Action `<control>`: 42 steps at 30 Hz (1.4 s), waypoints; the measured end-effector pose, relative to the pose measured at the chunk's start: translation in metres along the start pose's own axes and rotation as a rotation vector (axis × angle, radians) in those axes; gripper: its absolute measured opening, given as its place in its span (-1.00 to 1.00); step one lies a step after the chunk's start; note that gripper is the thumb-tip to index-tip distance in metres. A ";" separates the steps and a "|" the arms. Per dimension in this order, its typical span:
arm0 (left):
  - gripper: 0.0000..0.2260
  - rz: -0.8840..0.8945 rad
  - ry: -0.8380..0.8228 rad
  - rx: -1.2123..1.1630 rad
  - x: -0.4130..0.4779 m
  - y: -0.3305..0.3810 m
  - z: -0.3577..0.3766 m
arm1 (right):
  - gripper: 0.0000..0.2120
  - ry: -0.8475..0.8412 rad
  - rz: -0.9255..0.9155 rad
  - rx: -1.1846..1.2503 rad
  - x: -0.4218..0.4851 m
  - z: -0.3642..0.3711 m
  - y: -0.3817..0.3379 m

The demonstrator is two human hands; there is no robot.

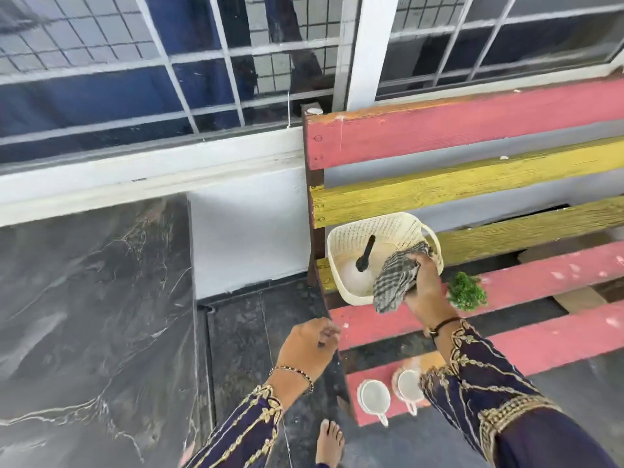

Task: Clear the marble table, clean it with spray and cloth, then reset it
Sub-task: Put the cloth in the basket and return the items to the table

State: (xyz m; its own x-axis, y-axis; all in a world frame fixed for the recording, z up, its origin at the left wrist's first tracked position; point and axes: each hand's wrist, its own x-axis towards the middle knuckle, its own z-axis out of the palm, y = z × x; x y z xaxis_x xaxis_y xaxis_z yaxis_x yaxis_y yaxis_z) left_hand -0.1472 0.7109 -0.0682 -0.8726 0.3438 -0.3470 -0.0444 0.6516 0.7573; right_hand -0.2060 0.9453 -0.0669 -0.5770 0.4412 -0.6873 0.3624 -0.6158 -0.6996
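Over the basket (341, 251) on the slatted bench (506, 285), the right hand (426, 282) is gripping a checked cloth (395, 282), its fingers closing around a bunched upper fold while the loose end is hanging down across the basket's near rim. Being soft and light, the cloth is likely to drape and swing rather than keep its shape; a gathered fistful near the middle is probably the surest hold, since a corner grip would leave most of it trailing. Inside the basket a black nozzle (365, 254) is sticking up from a pale rounded body, possibly the spray bottle, though most of it is sitting too low to identify. A green sprig (467, 291) is lying on a pink slat just right of the hand, and two white cups (374, 397) are standing on the nearest slat, one partly hidden behind the right sleeve (479, 376). The left hand (309, 346) is hanging loosely curled beside the bench end, holding nothing that can be seen. Well to the left, the dark marble tabletop (87, 315) is showing a bare veined surface, but its near and left edges are running out of frame, so the remainder cannot be judged. A bare foot (330, 440) is resting on the floor below.
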 end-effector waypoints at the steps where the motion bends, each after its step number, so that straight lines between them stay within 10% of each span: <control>1: -0.84 -0.001 0.002 0.007 0.006 0.000 0.003 | -0.72 0.025 -0.010 -0.018 0.013 0.000 -0.009; 16: -0.79 -0.182 -0.304 0.252 0.041 -0.014 0.081 | -0.86 0.049 -0.079 -0.164 0.037 -0.084 0.047; 21: -0.64 -0.240 -0.443 0.404 0.039 -0.032 0.113 | -0.87 -0.051 -0.118 -0.601 0.019 -0.136 0.093; 26: -0.47 -0.288 -0.560 0.501 0.038 -0.050 0.147 | -0.35 -0.116 -0.041 -1.177 0.015 -0.172 0.134; 42: -0.63 -0.231 -0.437 0.467 0.035 -0.067 0.170 | -0.33 -0.257 -0.255 -1.404 0.004 -0.175 0.163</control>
State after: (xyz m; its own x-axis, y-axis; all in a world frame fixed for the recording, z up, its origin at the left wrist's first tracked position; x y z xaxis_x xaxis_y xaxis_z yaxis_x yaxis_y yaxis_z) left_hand -0.0923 0.7946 -0.2251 -0.5847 0.3388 -0.7371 0.0943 0.9308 0.3530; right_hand -0.0210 0.9614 -0.2178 -0.7924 0.2189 -0.5693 0.5493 0.6620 -0.5100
